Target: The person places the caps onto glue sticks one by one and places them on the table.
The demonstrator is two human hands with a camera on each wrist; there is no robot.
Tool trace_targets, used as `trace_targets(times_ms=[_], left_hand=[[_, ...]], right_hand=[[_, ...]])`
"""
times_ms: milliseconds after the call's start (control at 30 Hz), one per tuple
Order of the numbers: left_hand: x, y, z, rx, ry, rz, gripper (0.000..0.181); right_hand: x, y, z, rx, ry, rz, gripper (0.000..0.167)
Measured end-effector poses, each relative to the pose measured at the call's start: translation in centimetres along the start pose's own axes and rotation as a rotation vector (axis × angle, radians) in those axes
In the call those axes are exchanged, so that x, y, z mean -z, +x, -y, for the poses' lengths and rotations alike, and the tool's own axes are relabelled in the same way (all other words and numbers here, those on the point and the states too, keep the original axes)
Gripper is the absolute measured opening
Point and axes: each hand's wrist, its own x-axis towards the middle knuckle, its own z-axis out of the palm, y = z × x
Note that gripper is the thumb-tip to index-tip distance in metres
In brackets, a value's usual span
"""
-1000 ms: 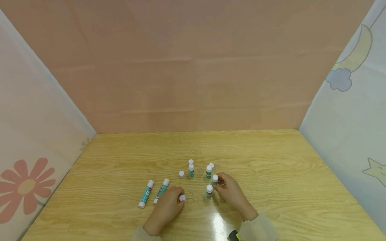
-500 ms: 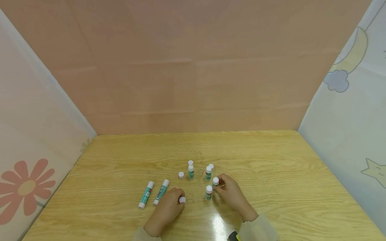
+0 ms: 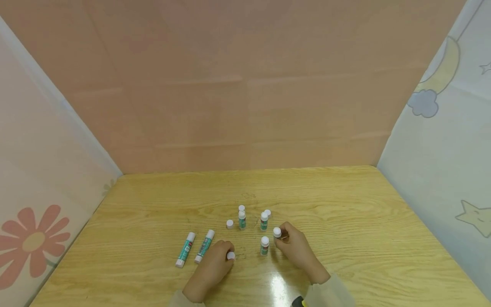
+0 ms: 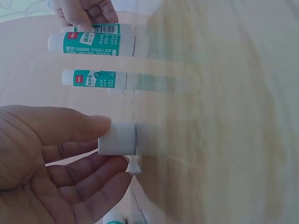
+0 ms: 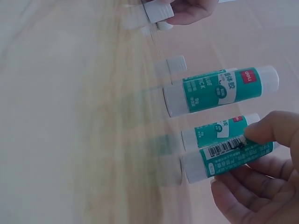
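My left hand (image 3: 216,262) pinches a white glue stick cap (image 4: 117,138) between thumb and fingers, low at the tabletop. To the right, my right hand (image 3: 297,246) grips a green-and-white glue stick (image 5: 229,158) by its sides, roughly upright and slightly tilted. Whether its base touches the table I cannot tell. Just left of that hand another glue stick (image 3: 264,246) stands upright, apart from it. Two more upright glue sticks, one at centre (image 3: 242,221) and one right of it (image 3: 264,222), stand farther back.
Loose white caps lie around the standing sticks: a left one (image 3: 229,224), a back one (image 3: 241,208) and a right one (image 3: 267,212). Two long glue sticks, an outer one (image 3: 186,250) and an inner one (image 3: 205,246), lie flat by my left hand on the wooden table (image 3: 345,204).
My right hand has shifted slightly right with its glue stick, widening the gap to the stick beside it. My left hand stays on the cap. The head view has drifted a little.
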Motion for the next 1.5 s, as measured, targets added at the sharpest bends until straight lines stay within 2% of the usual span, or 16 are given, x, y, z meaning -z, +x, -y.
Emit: trace_targets(times_ms=[367,967,1233,1500], left_hand=[[0.3,-0.2,-0.2,-0.001,-0.041,-0.004,0.01],[0.2,-0.1,0.0,-0.035,-0.04,-0.029,0.014],[0.4,-0.3,-0.6,-0.041,-0.083,-0.054,0.017],[0.2,-0.3,-1.2,-0.077,-0.164,-0.078,0.015]], right_hand=[[0.2,-0.4,-0.1,-0.042,0.016,-0.038,0.014],[0.4,-1.5,0.8,-0.02,0.131,-0.084,0.017],[0.5,-2.2,1.5,0.045,0.155,-0.083,0.021],[0.5,-3.0,2.0,0.158,0.102,-0.073,0.021]])
